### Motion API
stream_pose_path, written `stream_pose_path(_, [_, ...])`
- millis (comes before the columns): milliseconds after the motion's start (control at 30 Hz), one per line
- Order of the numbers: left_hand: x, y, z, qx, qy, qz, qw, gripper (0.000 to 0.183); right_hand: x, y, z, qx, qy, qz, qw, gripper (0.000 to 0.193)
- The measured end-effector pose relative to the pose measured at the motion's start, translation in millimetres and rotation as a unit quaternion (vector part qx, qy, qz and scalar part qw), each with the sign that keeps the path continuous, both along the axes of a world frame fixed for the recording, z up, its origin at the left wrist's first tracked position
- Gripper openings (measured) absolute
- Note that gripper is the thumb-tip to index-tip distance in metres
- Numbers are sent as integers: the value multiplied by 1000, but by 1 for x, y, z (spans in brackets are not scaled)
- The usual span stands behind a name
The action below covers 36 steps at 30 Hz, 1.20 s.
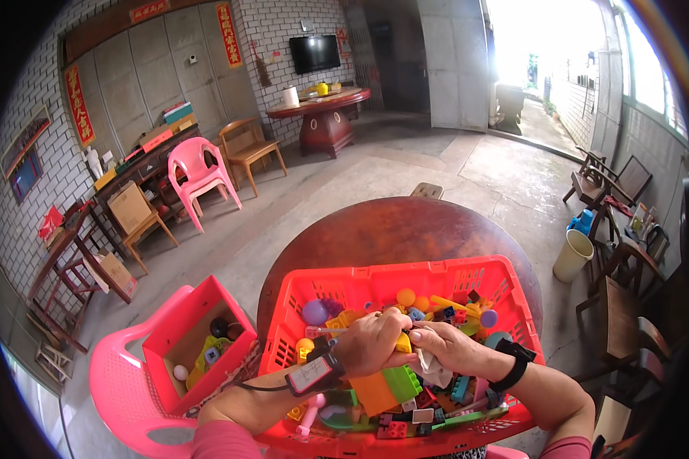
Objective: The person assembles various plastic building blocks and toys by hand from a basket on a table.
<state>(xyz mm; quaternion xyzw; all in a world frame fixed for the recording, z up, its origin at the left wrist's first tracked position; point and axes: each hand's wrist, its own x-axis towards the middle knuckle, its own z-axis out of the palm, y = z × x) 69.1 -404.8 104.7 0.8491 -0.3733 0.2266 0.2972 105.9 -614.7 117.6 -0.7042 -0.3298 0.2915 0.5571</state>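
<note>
Both of my hands meet above a red plastic basket point(337, 277) full of toy pieces. My left hand point(371, 343) is closed, with a small yellow toy block point(403, 343) at its fingertips. My right hand point(458, 353) pinches a crumpled white cloth point(434, 370) against the same block. Just below the hands lie an orange block point(377, 393) and a green block point(403, 382). A purple ball point(315, 312), an orange ball point(406, 297) and several small colourful bricks surround them in the basket. My fingers partly hide the yellow block.
The basket rests on a round dark wooden table point(390, 222). To the left, a pink plastic chair point(119, 382) carries a red box point(161, 348) with several toys inside. A beige bin point(573, 256) and wooden chairs point(616, 314) stand at the right. A stool point(427, 190) is beyond the table.
</note>
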Motion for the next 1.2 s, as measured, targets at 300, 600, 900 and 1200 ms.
stream_pose_path(300, [11,-5,-7,-232,227,-27,945,50,12,-5,6,-26,-371,-85,925,28])
stream_pose_path(600, [10,1,4,-146,280,13,949,30,18,-4,5,-34,-364,-60,929,25])
stream_pose_path(900, [3,-10,-3,-143,220,18,965,27,8,7,-13,-64,-221,-33,973,41])
stream_pose_path(1200, [3,-13,1,-173,221,45,959,33,0,11,-8,-51,-220,-67,972,54])
